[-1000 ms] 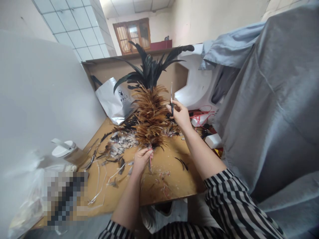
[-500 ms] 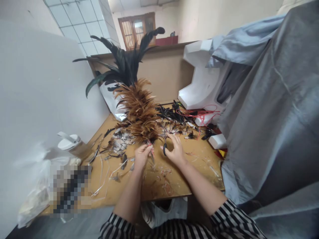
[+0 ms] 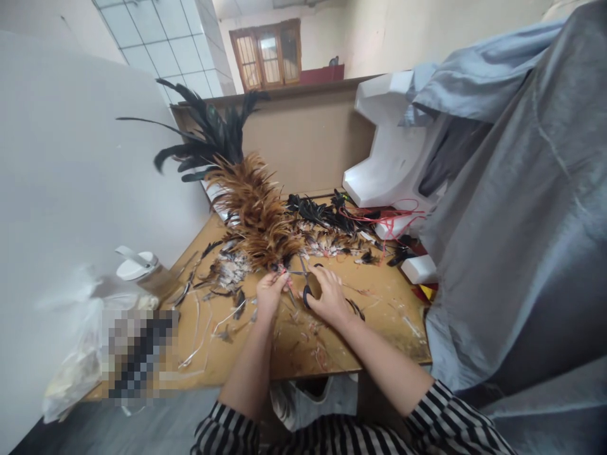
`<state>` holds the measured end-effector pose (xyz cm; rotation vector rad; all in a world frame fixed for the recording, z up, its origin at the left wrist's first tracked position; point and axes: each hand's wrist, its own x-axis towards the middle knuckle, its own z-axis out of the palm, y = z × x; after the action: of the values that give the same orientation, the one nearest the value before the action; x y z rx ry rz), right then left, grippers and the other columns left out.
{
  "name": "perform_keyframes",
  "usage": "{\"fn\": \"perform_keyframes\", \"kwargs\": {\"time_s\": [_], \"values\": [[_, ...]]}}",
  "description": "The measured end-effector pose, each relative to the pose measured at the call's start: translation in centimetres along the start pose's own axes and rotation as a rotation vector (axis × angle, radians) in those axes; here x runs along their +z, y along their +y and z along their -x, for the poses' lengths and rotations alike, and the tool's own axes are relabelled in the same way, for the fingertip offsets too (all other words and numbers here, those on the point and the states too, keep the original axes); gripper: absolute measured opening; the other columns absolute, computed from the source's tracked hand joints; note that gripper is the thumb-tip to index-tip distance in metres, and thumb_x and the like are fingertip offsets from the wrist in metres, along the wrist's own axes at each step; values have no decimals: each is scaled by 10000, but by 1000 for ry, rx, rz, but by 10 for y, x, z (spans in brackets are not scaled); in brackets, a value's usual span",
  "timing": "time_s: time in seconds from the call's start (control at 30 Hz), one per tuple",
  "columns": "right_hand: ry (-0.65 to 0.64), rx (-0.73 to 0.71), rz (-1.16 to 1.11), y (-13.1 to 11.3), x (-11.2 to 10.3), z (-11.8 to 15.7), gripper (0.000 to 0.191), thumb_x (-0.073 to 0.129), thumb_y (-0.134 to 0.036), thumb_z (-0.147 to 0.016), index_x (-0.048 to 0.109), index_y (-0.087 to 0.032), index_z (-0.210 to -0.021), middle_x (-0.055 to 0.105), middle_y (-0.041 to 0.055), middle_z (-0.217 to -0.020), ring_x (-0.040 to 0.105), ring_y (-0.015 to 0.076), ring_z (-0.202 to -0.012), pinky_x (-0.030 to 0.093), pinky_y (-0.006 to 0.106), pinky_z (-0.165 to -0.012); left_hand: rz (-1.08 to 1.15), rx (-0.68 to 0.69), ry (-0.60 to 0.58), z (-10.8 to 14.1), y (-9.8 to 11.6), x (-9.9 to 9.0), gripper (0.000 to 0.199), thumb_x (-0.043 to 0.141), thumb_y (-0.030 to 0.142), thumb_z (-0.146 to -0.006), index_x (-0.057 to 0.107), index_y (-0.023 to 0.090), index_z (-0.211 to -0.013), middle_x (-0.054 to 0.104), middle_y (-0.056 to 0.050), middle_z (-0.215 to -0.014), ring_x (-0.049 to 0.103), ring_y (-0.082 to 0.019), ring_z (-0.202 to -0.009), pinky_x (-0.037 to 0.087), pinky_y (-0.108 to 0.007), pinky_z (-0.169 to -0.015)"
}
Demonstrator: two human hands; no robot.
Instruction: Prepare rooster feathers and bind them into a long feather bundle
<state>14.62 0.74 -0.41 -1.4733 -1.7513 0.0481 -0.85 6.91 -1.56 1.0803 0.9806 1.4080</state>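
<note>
Left hand pinching the base of a brown-and-black feather bundle, right hand holding scissors with blades spread beside that base, dark feathers and red strands on the tabletop, grey cloth at right.

Has two bare hands and one pair of black-handled metal scissors at six o'clock, one long brown-and-black feather bundle at ten.

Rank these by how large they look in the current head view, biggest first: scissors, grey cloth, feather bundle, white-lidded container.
1. Grey cloth, filling much of the right side
2. Feather bundle
3. White-lidded container
4. Scissors, partly covered by fingers
</note>
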Motion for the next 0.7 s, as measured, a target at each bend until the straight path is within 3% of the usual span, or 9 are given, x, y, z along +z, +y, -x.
{"fn": "perform_keyframes", "kwargs": {"time_s": [0.23,0.47,0.7], "values": [[-14,59,1,1,7,-4,565,584,-340,-700,475,-204,-1237,527,124,-1163,453,276,-1097,361,442,-906,2,-32,21,-1,-2,0,320,753,352,-551,657,109,-736,642,-36,-613,546,-89,-482,395,-187,-452],[155,7,-4,-7,-5,-26,555,582,-357,-717,480,-196,-1238,516,117,-1178,431,265,-1127,327,417,-941,-85,-2,-60,2,-5,1,309,720,374,-605,631,112,-743,624,-18,-566,434,-50,-376,281,-172,-373],[202,-32,-17,-8,-10,-36,488,578,-366,-741,522,-226,-1205,572,82,-1093,492,234,-1046,344,382,-907,-87,-18,-81,9,5,7,306,719,372,-607,608,113,-727,576,11,-499,368,-35,-338,244,-171,-354]]}}
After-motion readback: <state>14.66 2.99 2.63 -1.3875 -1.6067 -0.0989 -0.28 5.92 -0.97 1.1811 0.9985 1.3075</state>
